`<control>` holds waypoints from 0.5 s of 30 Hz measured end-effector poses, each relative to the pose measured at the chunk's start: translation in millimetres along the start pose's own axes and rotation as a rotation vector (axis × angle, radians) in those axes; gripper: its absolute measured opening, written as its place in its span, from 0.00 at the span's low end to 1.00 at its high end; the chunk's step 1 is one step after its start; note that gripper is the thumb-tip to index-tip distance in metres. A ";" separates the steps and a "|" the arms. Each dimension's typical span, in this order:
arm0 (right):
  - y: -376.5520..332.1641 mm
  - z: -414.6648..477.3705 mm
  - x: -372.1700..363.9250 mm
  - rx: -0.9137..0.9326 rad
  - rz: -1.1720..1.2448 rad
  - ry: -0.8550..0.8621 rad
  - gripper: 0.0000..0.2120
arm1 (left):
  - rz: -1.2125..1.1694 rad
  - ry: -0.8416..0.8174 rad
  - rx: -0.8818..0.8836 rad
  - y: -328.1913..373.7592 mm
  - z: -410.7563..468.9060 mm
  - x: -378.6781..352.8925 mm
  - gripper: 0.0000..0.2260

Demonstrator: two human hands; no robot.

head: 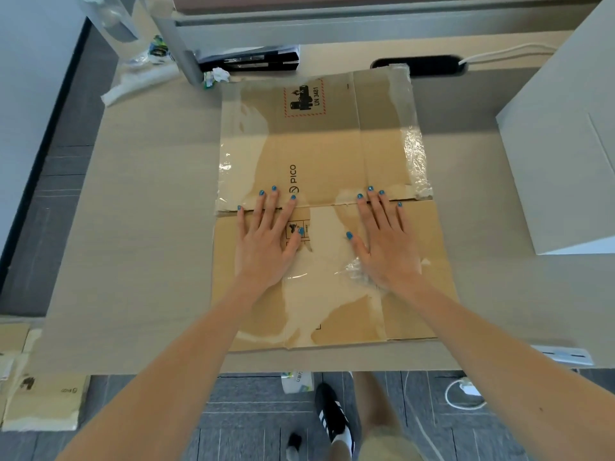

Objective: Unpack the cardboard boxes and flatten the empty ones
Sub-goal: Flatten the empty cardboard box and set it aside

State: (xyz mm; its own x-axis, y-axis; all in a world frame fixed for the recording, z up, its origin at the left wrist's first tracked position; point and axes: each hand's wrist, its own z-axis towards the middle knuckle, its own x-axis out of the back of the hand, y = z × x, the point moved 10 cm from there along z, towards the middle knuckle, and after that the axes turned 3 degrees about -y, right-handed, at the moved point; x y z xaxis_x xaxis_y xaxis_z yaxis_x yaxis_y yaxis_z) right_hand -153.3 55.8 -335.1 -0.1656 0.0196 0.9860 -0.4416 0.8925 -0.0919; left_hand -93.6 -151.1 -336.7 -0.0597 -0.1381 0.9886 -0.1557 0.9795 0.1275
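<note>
Fingers (273,207) of left hand (266,251) and right hand (387,251) lie spread flat, gripping nothing, pressing the collapsed cardboard box (326,141) on the counter (149,227), so I'd lean weight along that middle seam and slide outward for a proper crease.

Flattened cardboard box (332,154) held down on a table (149,227).

The cardboard box is laid flat on the wooden table, and clear tape (414,151) is seen peeling along its edges. It is pressed by the left hand (266,244) and the right hand (387,244), both spread straight across the middle fold. A white box (565,144) is seen at the right, and more flattened cardboard (40,400) on the floor at the left.
</note>
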 end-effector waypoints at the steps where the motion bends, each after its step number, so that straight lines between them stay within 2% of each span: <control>1: 0.1 0.8 0.4 -0.009 -0.011 -0.003 0.32 | -0.002 -0.006 -0.001 -0.1 2.6 -0.4 0.28; 6: -2.0 6.4 4.4 -0.018 -0.065 -0.085 0.33 | -0.013 -0.158 -0.004 -0.5 5.6 -2.8 0.32; 8: -4.3 2.2 8.4 0.001 -0.040 -0.113 0.32 | -0.067 -0.140 0.016 0.9 -8.3 2.7 0.31; 11: -9.8 -25.7 23.0 0.018 0.081 -0.032 0.31 | -0.174 -0.068 0.025 7.9 -45.8 11.4 0.28; 15: -10.1 -67.3 14.8 0.006 0.142 -0.005 0.31 | -0.124 -0.047 0.085 3.3 -79.3 4.8 0.28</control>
State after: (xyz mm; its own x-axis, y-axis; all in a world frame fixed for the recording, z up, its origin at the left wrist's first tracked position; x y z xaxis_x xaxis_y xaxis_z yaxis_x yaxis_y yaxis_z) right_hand -91.9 77.4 -310.2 -0.2310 0.1433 0.9623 -0.4184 0.8784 -0.2313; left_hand -16.2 -136.9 -325.2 -0.0808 -0.2663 0.9605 -0.2472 0.9389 0.2395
